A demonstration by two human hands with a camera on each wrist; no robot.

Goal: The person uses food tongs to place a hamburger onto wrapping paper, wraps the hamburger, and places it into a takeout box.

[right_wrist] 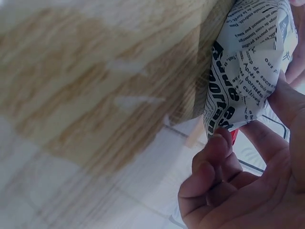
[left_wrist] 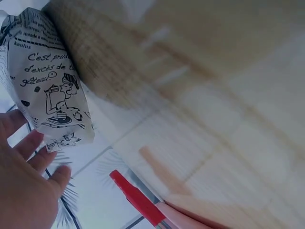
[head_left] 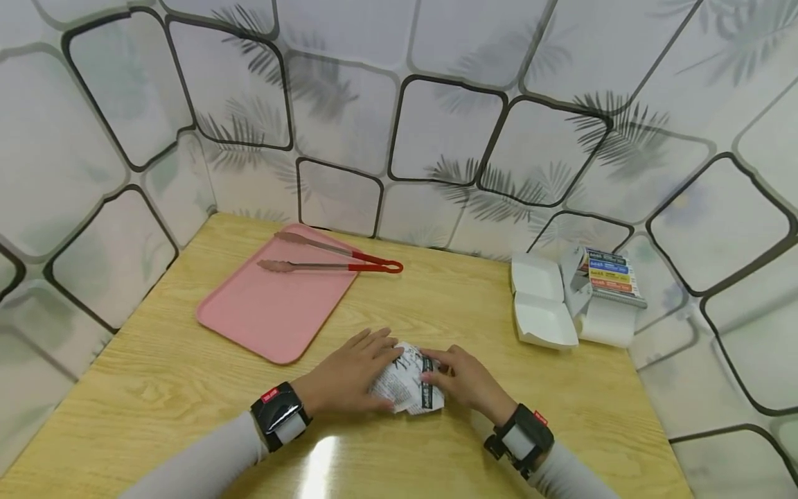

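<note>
**Both hands on a printed paper parcel at the table's near edge**

Head view: a parcel wrapped in newsprint-style paper (head_left: 408,384) lies on the wooden table (head_left: 436,312), at about 6 o'clock in the frame. The left hand (head_left: 349,378) rests on its left side with fingers laid fairly straight over the wrap. The right hand (head_left: 464,381) holds its right side, fingertips curled against the paper. At 10 o'clock from the parcel sits a pink tray (head_left: 274,305), with red-handled tongs (head_left: 330,258) across its far corner. At 2 o'clock stand an open white box (head_left: 542,301) and a pad of paper sheets (head_left: 607,294).

Left wrist view: the fingers are extended beside the parcel; whether they press it is hard to say, as the frame is blurred.

Right wrist view: thumb and curled fingers pinch a fold of the wrap.
</note>
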